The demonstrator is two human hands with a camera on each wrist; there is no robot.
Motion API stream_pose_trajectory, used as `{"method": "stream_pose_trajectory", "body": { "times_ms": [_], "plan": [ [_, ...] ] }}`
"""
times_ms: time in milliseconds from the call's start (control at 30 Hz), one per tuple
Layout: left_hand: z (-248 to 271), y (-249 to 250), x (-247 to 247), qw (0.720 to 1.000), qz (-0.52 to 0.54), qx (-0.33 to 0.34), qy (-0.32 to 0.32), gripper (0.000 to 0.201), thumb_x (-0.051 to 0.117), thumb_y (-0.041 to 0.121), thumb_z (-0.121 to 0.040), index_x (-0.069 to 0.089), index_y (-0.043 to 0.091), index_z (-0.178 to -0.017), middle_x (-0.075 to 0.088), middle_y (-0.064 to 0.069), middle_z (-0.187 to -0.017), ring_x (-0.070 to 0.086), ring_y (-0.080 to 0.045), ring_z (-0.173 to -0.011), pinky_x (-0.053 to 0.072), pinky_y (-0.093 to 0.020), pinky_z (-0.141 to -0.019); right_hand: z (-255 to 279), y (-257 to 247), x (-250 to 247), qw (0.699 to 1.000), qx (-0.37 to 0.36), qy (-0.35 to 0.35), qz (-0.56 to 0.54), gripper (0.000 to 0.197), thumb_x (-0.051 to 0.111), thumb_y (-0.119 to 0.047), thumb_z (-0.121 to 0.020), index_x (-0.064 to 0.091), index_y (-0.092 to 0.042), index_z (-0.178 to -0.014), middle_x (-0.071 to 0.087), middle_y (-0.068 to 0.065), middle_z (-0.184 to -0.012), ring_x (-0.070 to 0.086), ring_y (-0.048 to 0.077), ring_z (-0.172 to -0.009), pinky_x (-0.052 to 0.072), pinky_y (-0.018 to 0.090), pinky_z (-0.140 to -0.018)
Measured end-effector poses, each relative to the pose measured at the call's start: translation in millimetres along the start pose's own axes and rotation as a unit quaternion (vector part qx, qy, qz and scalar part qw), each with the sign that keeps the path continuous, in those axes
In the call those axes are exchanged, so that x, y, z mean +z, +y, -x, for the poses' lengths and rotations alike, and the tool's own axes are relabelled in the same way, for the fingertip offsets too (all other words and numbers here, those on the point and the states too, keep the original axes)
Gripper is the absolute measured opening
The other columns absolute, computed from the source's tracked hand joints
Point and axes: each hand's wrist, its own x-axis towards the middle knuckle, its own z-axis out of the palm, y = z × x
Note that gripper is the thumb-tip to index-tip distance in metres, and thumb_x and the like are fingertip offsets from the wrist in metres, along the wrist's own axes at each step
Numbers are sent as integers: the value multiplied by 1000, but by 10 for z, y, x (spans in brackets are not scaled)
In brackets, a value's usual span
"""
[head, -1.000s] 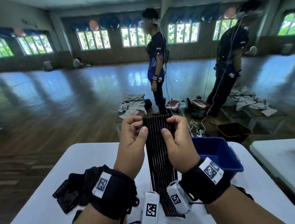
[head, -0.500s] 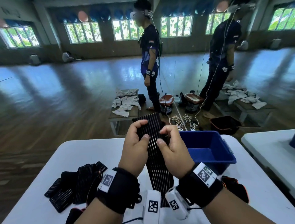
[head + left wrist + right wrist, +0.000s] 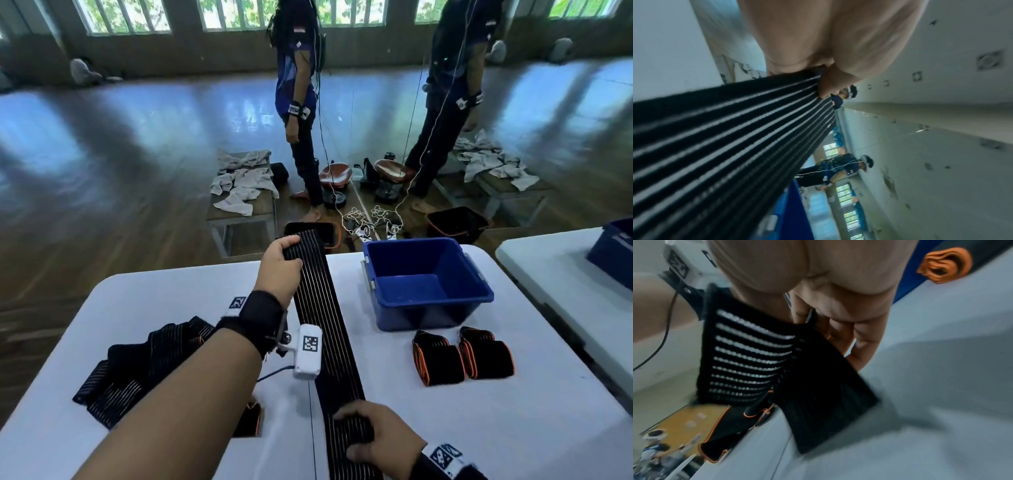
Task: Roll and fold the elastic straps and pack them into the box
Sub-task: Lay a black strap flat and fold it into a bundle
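A long black elastic strap point(image 3: 325, 329) with thin white stripes is stretched lengthwise across the white table point(image 3: 513, 428). My left hand point(image 3: 284, 260) grips its far end at the table's far edge; the left wrist view shows the strap point(image 3: 725, 138) pinched under my fingers point(image 3: 828, 84). My right hand point(image 3: 373, 431) grips the strap near the front edge, and the right wrist view shows the strap point(image 3: 748, 356) bunched in my fingers point(image 3: 838, 331). The blue box point(image 3: 428, 277) stands at the far right, with nothing visible inside it.
Two rolled black straps with orange edges point(image 3: 462, 356) lie in front of the box. A heap of loose striped straps point(image 3: 137, 363) lies at the left of the table, one small rolled piece point(image 3: 248, 418) near it. A second white table point(image 3: 565, 274) stands to the right.
Both hands held the strap's top end together in the air. Now the left hand has carried that end to the far edge and the right hand has slid down to the near part, stretching the strap out.
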Motion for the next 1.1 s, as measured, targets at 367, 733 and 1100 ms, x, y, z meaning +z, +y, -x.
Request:
{"method": "stream_pose_trajectory", "body": {
  "times_ms": [367, 733, 1100],
  "plan": [
    [-598, -1456, -121, 966, -236, -86, -60, 42, 63, -6, -81, 59, 20, -113, 65, -11, -117, 66, -31, -104, 58, -46, -92, 327, 545, 545, 986, 119, 115, -26, 22, 74, -32, -83, 63, -40, -101, 64, -22, -110, 54, -2, -112, 41, 9, -88],
    [-946, -1608, 121, 845, -514, -31, -146, 42, 58, 23, -90, 51, 25, -131, 54, -12, -127, 58, -35, -110, 52, -48, -95, 353, 420, 839, 986, 122, 114, 17, 55, 73, -34, -82, 50, -30, -131, 65, -5, -115, 63, 6, -99, 50, 18, -85],
    [-509, -1390, -55, 807, -574, -2, -135, 51, 50, 38, -97, 40, 23, -144, 40, -18, -140, 42, -41, -126, 43, -53, -102, 303, 428, 724, 985, 79, 51, 142, 70, 67, -11, -77, 43, -22, -142, 57, -3, -134, 55, 13, -123, 35, 9, -97]
  ]
}}
